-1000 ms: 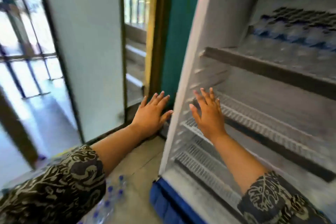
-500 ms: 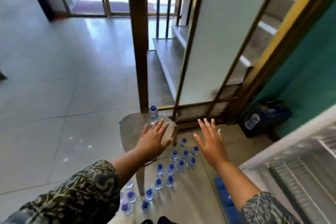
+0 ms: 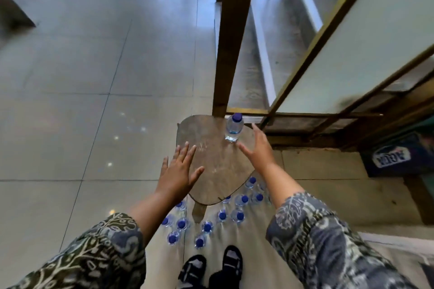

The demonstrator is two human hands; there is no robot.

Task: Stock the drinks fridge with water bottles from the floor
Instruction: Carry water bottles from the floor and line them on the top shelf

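left hand (image 3: 178, 171): fingers (image 3: 185, 155) spread and relaxed, holding nothing, over the worktop (image 3: 211, 171) left edge
right hand (image 3: 258, 148): fingers loose too, just beside the upright bottle (image 3: 233, 128) on the worktop
floor bottles (image 3: 239, 216): blue-capped bunch standing under and around it

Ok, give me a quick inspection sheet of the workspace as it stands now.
Surface: tiled floor; wooden stool stands on it.
Job's things: floor bottles, blue-capped, upright, clustered around the stool's leg; stool bottle upright on the stool's top.
Clutter: blue carton on the floor at right.
Hands: left hand open over the stool's edge, holding nothing; right hand open beside the stool bottle, not curled round it.
Cables: nothing seen.
Surroundings: wooden post, steps, frosted door panel.
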